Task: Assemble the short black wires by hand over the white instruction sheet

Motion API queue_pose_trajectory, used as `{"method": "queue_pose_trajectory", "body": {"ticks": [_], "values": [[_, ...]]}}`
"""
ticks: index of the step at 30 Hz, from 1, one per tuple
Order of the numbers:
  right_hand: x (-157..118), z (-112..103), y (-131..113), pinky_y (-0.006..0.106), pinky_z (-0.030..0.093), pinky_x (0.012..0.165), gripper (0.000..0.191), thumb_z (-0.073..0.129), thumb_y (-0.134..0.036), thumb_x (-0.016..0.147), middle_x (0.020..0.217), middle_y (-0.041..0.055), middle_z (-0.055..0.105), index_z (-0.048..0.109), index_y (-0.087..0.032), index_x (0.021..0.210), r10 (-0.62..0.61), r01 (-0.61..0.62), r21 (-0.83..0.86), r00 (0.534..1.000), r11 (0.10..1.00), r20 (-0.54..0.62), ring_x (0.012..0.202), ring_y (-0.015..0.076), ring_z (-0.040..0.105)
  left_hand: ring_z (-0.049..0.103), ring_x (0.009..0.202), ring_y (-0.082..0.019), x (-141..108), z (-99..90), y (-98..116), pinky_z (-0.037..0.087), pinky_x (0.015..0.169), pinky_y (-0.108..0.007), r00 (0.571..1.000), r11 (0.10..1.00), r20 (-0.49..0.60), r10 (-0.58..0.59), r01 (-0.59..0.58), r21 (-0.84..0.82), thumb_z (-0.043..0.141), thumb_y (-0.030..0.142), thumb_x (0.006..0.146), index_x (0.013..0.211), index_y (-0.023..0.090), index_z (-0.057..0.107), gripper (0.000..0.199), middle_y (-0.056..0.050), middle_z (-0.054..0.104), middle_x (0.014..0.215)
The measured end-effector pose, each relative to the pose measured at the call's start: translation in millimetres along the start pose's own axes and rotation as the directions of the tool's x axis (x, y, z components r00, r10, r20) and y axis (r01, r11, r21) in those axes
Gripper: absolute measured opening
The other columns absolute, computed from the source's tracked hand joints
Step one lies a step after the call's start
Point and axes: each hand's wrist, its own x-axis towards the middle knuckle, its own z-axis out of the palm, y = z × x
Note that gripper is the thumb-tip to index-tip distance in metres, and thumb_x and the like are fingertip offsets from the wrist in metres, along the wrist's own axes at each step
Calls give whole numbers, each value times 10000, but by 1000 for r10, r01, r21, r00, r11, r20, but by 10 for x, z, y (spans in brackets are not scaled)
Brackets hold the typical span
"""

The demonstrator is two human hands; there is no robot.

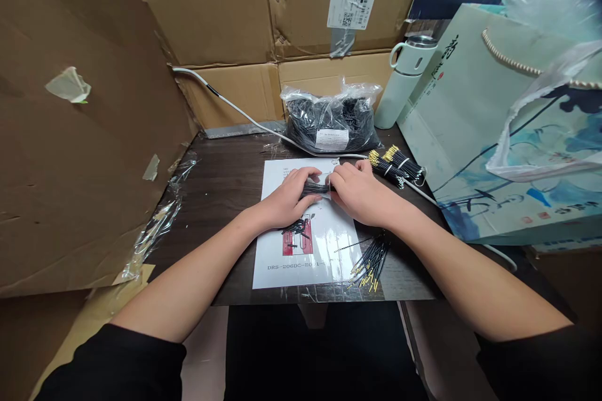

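A bundle of thin black wires (316, 188) lies between my hands, above a printed white sheet (277, 276). My left hand (292, 197) curls round the bundle's left end, thumb below and fingers above. At its right end my right hand (355, 191) has its fingers closed on the bundle, where something clear and shiny shows. Several short black pieces (296, 229) are scattered on the sheet's red picture. Loose black wires with yellow tips (371, 266) fan out below my right wrist. Two tied bundles (388, 166) with yellow ends rest beyond my right hand.
A clear bag of black parts (332, 119) stands at the table's back, near a pale green bottle (404, 84). A large paper bag (470, 113) fills the right side. Cardboard walls (94, 156) rise left and behind. A white cable (239, 111) crosses the back.
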Motion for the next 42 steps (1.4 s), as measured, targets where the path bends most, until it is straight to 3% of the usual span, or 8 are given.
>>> {"method": "queue_pose_trajectory", "body": {"ticks": [7, 13, 19, 25, 31, 36, 39, 42], "values": [[-40, -38, 73, 443, 304, 966, 206, 489, -239, 1123, 1189, 175, 707, 638, -153, 1236, 13, -3, 149, 998, 989, -69, 1106, 332, 593, 621, 1367, -331, 1, -2, -70, 505, 1213, -553, 999, 999, -35, 3, -4, -32, 656, 359, 1068, 1478, 267, 496, 450, -158, 629, 1453], [-90, -13, 166, 487, 368, 1068, 337, 528, -250, 1047, 1359, 204, 672, 572, -153, 1367, 114, -79, 295, 988, 952, -106, 1260, 367, 594, 601, 1358, -330, 23, -97, -166, 478, 1204, -542, 998, 999, -44, -35, 36, 24, 657, 349, 1066, 1466, 245, 506, 440, -154, 637, 1425], [-90, 101, 206, 549, 431, 1097, 455, 535, -366, 1064, 1396, 241, 666, 570, -113, 1441, 128, -117, 288, 992, 950, -21, 1273, 406, 590, 540, 1361, -359, 60, -197, -294, 401, 1196, -584, 988, 970, -33, -148, 152, 189, 656, 357, 1069, 1467, 237, 543, 431, -142, 647, 1413], [-86, 113, 164, 578, 466, 1108, 507, 562, -377, 1064, 1422, 252, 652, 565, -83, 1477, 101, -88, 285, 994, 955, -31, 1274, 419, 590, 511, 1361, -372, 53, -218, -265, 365, 1172, -560, 992, 965, -33, -123, 127, 229, 686, 409, 1065, 1572, 248, 493, 565, -149, 604, 1505], [-105, 49, 202, 553, 509, 1011, 285, 585, -297, 1026, 1250, 214, 678, 648, -151, 1262, 80, -69, 290, 996, 954, -27, 1166, 397, 609, 544, 1331, -352, 66, -223, -232, 371, 1151, -517, 993, 966, -77, -90, 106, 234, 748, 364, 1044, 1504, 240, 588, 503, -126, 668, 1443], [-155, -200, 201, 365, 499, 815, 68, 712, -250, 969, 966, 78, 706, 675, -194, 975, -121, 27, 594, 986, 804, 119, 879, 239, 636, 563, 1330, -347, 92, -203, -295, 377, 1131, -496, 985, 962, -144, -97, 129, 240, 775, 337, 1029, 1479, 235, 619, 488, -121, 690, 1436], [-188, -302, 124, 305, 462, 744, 154, 847, -266, 919, 886, 11, 712, 716, -195, 955, -316, 8, 738, 907, 674, 280, 774, 174, 625, 558, 1341, -350, 105, -192, -332, 376, 1128, -488, 978, 958, -173, -119, 158, 238, 776, 356, 1030, 1499, 231, 618, 511, -126, 686, 1458], [-215, -318, 20, 278, 410, 694, 229, 945, -232, 843, 827, -26, 684, 727, -194, 904, -402, -24, 755, 835, 655, 375, 718, 137, 590, 553, 1344, -351, 107, -184, -350, 373, 1125, -488, 977, 958, -166, -132, 169, 231, 758, 387, 1043, 1539, 232, 603, 542, -130, 684, 1473]]}}
